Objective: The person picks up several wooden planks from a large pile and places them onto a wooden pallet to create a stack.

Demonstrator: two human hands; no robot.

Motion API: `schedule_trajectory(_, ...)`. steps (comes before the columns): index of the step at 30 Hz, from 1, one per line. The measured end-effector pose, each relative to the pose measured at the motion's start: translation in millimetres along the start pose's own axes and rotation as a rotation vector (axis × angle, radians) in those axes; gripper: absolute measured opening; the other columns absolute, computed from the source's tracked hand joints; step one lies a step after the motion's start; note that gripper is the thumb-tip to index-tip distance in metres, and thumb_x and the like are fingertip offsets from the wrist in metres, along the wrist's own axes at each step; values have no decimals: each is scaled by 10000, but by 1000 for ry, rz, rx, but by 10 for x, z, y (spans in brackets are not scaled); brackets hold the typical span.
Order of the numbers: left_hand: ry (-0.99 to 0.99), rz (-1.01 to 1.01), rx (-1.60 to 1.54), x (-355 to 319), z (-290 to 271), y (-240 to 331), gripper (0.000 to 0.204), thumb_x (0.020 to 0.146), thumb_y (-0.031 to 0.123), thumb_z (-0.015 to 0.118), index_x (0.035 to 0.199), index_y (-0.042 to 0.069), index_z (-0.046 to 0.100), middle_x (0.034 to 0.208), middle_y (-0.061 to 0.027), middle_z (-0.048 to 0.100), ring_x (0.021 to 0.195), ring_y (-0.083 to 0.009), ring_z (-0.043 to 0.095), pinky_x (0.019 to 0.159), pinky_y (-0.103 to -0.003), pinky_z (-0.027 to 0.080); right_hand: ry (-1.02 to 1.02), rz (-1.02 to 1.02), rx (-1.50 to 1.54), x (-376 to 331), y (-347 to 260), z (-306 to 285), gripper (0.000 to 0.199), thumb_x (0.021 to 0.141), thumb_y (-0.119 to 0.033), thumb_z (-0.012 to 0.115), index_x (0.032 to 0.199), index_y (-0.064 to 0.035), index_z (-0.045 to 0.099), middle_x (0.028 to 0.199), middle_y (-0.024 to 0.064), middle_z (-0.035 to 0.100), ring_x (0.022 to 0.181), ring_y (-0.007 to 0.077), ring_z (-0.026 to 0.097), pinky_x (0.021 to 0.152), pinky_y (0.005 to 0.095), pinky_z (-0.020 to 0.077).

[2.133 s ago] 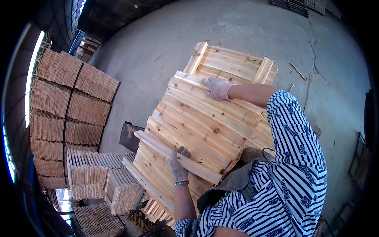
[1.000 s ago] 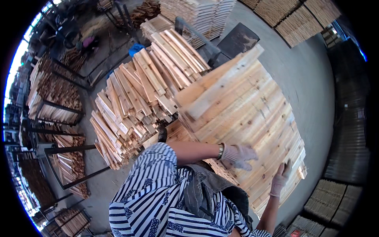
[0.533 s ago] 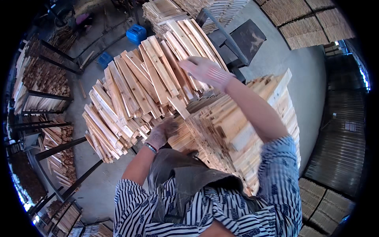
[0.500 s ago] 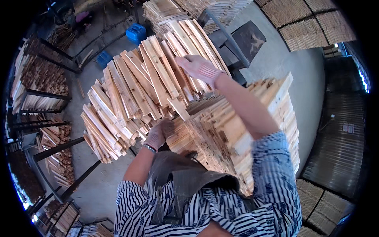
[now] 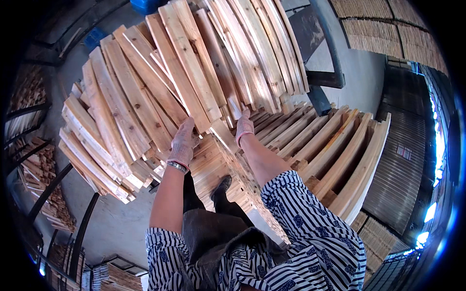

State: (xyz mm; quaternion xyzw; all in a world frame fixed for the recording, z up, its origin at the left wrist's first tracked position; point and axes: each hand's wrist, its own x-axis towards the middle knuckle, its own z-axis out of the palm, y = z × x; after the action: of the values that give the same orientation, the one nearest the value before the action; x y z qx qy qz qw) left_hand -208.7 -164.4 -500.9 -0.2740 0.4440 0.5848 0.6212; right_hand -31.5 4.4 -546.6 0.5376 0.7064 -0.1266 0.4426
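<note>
Along near edge of loose plank pile (image 5: 182,63), left hand (image 5: 183,143) and right hand (image 5: 245,128) reach plank ends (image 5: 201,123); cannot tell whether either grasps. Pile spans far centre to left; skewed, overlapping, could slide if tugged. Far left, blue containers (image 5: 144,6); contents hidden.

Navy-and-white striped shirt (image 5: 315,218), pale tan knot-speckled boards (image 5: 188,59), dark grey apron (image 5: 208,232), pinkish-white gloves (image 5: 181,148)

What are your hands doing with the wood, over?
Left pale-gloved hand, right pale-gloved hand: at near ends of long, pale wooden boards. Grip unclear. One narrow, pale wooden plank juts out between hands.
</note>
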Motion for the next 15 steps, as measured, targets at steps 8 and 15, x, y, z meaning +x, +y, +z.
schedule_trajectory(8, 40, 172, 304, 526, 47, -408, 787, 916, 382, 717, 1553, 139, 326, 1446, -122, 501, 1267, -320, 550, 1019, -428, 496, -249, -828, -2474, -151, -180, -259, 885, 945, -735, 374, 1550, -90, 394, 1484, 132, 523, 1342, 303, 494, 1106, 441, 378)
schedule_trajectory(15, 21, 704, 1003, 56, -37, -26, 577, 943, 276, 663, 1456, 91, 473, 1442, -160, 497, 1241, -288, 552, 952, -396, 525, -185, -1308, -4419, -615, -341, -10, 575, 1074, -469, 318, 1336, -18, 560, 1330, 207, 614, 1188, 313, 606, 987, 427, 480)
